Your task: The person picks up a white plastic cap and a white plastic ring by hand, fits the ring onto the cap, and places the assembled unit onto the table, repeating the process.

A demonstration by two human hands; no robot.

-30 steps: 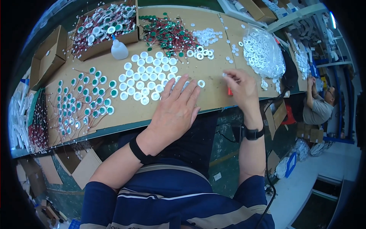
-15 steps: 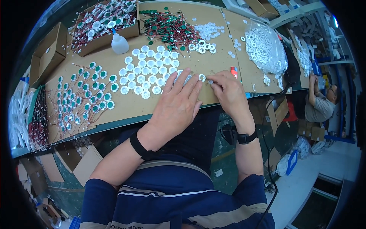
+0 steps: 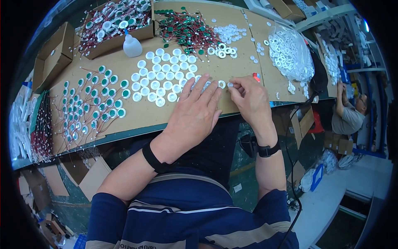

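Observation:
My left hand [image 3: 194, 114] lies flat on the brown cardboard-covered bench [image 3: 141, 116], fingers spread over the near right corner of a grid of white round caps [image 3: 163, 76]. My right hand [image 3: 250, 101] is beside it, its fingertips pinching a small white disc [image 3: 230, 85] right next to a white ring [image 3: 222, 84] at the end of the grid. A small red object [image 3: 256, 76] lies just beyond my right hand.
Rows of green-centred discs with thin wires [image 3: 93, 103] fill the left. A white squeeze bottle [image 3: 132, 45], a cardboard box of wired parts [image 3: 114, 23], a green-and-red wired pile [image 3: 184, 29], loose white pieces [image 3: 228, 33] and a clear bag of rings [image 3: 288, 54] stand behind. Another person [image 3: 348, 114] sits at right.
My right hand came left from beside the red object to the ring at the grid's end. My left hand stayed flat on the caps.

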